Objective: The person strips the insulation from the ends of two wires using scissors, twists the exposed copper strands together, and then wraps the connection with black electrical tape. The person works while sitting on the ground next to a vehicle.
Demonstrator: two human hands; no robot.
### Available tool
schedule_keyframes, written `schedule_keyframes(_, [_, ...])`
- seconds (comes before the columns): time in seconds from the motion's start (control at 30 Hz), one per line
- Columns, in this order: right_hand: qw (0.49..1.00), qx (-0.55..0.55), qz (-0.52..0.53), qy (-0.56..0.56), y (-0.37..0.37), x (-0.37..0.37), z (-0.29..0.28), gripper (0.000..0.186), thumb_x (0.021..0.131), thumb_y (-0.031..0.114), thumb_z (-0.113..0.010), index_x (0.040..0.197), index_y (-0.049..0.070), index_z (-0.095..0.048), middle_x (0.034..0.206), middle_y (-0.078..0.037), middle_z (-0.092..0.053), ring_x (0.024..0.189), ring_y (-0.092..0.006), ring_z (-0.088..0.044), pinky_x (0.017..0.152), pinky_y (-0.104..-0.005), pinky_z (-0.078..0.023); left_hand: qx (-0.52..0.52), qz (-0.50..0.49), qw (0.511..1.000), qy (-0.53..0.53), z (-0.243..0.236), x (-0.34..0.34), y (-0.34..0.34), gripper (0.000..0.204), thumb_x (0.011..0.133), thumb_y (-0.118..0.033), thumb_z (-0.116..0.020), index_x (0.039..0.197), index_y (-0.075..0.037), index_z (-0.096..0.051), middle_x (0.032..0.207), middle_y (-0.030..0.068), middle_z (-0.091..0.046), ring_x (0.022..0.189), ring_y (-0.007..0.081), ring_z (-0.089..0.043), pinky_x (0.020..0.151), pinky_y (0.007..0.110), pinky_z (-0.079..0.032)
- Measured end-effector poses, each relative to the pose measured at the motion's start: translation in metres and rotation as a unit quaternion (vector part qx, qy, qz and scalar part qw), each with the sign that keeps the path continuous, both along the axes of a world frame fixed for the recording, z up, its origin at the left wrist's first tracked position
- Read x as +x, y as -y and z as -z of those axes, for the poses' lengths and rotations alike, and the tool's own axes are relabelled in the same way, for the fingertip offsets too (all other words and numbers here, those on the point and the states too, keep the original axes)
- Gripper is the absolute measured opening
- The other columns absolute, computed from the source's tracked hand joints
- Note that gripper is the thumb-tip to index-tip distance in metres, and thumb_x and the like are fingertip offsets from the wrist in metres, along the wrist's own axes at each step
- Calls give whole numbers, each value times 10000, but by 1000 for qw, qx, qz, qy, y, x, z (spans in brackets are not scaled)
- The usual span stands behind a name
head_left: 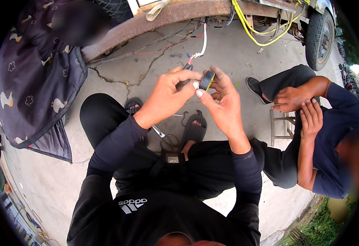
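A roll of black insulating tape [207,80] with a yellow inner label sits between the fingers of my right hand [222,102], held up at chest height. My left hand [169,94] pinches the wire joint [187,66] right beside the roll, thumb touching the tape. A white and red wire [204,41] runs from that joint up to the rusty vehicle frame [179,14]. Both hands almost touch each other. I squat in black clothes with sandals [194,127] on cracked concrete.
A tool with metal handles [159,132] lies on the ground between my feet. Yellow cables [253,33] hang from the frame near a tyre [320,39]. A second person sits at the right on a small stool [281,123]. Another person in patterned cloth [36,74] stands at the left.
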State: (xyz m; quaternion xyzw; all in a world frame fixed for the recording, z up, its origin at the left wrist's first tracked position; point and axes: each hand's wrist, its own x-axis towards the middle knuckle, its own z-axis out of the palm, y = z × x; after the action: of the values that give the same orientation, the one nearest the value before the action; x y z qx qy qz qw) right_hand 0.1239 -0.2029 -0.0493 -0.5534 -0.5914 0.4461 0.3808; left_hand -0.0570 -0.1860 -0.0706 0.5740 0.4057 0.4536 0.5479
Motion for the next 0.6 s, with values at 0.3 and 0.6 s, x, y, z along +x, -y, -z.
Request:
schedule_keyframes(0.3, [986, 75, -7, 151, -6, 26, -1, 727, 794, 235, -842, 1373, -74, -530, 1109, -232, -719, 747, -216, -747, 613, -308, -575, 109, -22, 980, -166, 5, 9, -5, 194, 885, -65, -739, 1072, -16, -736, 852, 49, -538, 673, 104, -493, 551, 263, -394])
schedule_keyframes(0.6, [987, -9, -14, 158, -11, 34, -5, 710, 757, 282, -874, 1296, -71, -576, 975, -233, -738, 827, -283, -756, 772, -378, -602, 186, -52, 961, -198, 16, 15, -8, 210, 853, -68, -754, 1062, -56, -751, 822, 102, -546, 660, 219, -556, 586, 328, -438])
